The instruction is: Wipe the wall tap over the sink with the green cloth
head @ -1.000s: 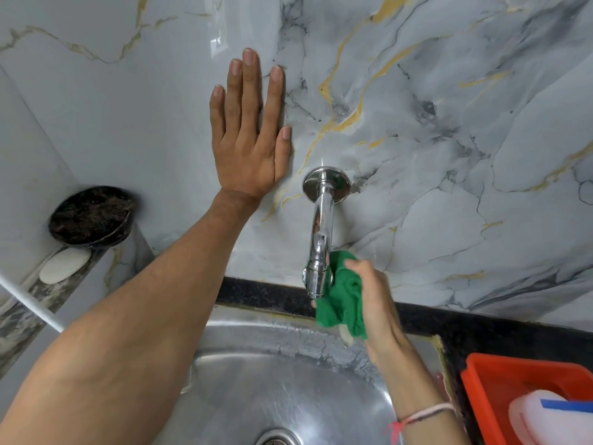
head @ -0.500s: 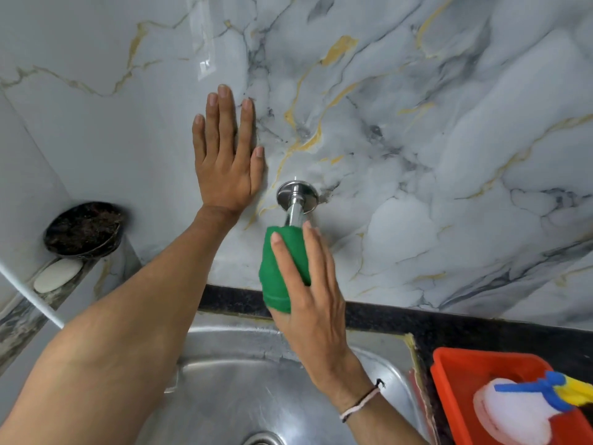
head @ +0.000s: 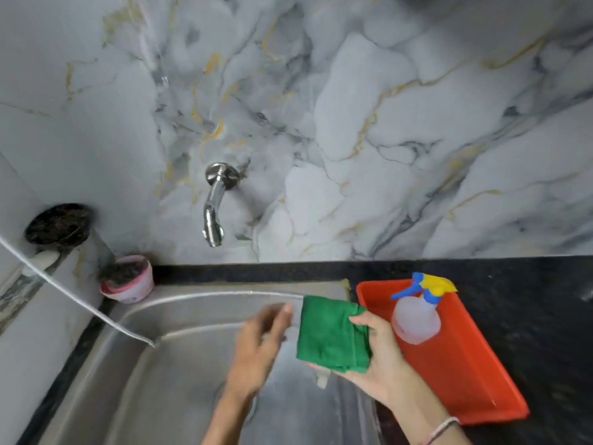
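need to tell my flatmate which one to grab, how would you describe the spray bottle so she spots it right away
Start at the steel sink under the marble wall, then look to the black counter on its right, where an orange tray sits. The spray bottle stands in the tray's far end. It is the only thing in the tray: a cloudy clear body with a blue and yellow trigger head.

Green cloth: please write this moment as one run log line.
green cloth: folded, in right hand | left hand: open, beside cloth | tap: untouched | both hands over sink
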A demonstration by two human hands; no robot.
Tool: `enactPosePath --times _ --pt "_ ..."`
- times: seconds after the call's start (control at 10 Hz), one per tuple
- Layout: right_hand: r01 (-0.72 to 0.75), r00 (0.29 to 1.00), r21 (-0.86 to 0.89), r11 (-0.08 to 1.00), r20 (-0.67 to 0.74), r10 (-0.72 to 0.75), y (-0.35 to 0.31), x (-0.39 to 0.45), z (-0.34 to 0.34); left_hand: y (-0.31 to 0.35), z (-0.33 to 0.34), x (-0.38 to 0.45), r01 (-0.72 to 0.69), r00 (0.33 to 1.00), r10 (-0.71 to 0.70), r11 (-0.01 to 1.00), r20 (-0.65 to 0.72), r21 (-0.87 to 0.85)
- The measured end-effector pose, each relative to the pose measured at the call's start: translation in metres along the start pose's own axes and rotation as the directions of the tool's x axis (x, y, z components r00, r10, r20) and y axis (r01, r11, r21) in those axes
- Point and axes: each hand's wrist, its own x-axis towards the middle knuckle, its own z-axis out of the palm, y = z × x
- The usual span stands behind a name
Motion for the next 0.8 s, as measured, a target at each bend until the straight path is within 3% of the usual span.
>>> enactPosePath --times 0.1,0.2,0.3,0.5,0.6,0.7,0.8 --pt "-0.051 0.991 -0.090 0.995 -0.125 0.040 -0.021 -0.013 -0.059 -0.014 0.072 -0.012 0.220 0.954 -0.189 0.969 0.233 -0.112" --pt "-0.092 0.954 -0.282 0.955 -0.300 0.004 -0.049 -0.017 -0.106 -0.026 0.133 -0.014 0.324 0.930 -0.305 0.944 0.206 -0.065" --pt "-0.149 0.922 -0.609 0.779 -0.369 -0.112 -0.077 -0.010 -0.149 -0.036 0.188 -0.016 0.375 0.921 -0.377 0.926 0.094 0.042" --pt "-0.171 0.921 -0.849 0.500 -0.318 -0.225 -0.105 0.000 -0.204 -0.052 0.257 -0.016 0.238 0.970 -0.236 0.882 -0.055 0.407" --pt "-0.231 0.924 -0.935 0.269 -0.297 -0.240 -0.109 -0.006 -0.205 -0.059 0.271 -0.020 0.253 0.965 -0.249 0.790 -0.085 0.558" --pt "-0.264 0.934 -0.962 0.070 -0.273 -0.229 -0.104 -0.012 -0.208 -0.069 0.276 -0.031 0.263 0.957 -0.284 0.741 -0.066 0.618" --pt "-0.243 0.924 -0.970 -0.029 -0.222 -0.311 -0.102 -0.026 -0.203 -0.063 0.272 -0.035 0.247 0.963 -0.256 0.723 -0.082 0.646"
